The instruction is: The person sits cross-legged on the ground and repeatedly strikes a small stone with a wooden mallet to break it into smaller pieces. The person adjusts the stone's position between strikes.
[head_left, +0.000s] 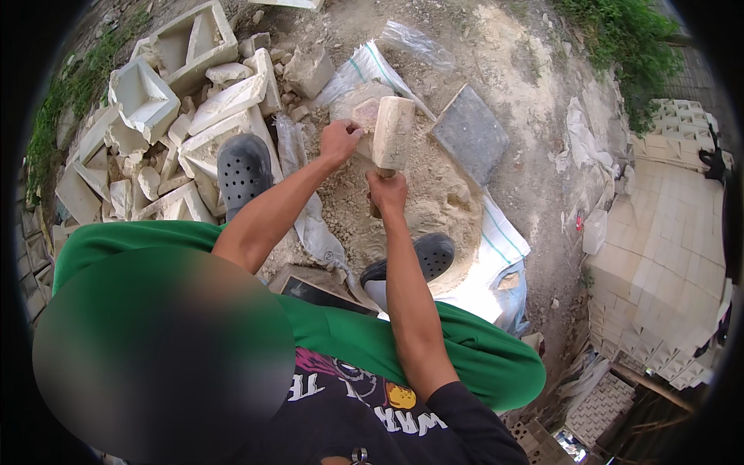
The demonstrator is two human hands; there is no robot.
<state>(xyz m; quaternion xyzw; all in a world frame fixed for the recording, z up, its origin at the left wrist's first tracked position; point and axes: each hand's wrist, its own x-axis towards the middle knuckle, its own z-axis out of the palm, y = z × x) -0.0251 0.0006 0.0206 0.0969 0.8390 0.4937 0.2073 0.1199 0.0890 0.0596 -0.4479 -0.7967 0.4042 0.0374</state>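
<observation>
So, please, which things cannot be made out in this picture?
In the head view:
Pale stone: partly hidden behind the mallet.
Mallet handle: partly hidden by the right hand.
Left hand: anything between its fingertips is too small to tell.
Right clog: middle covered by the right forearm.
Pale block: cut off by top edge.
</observation>
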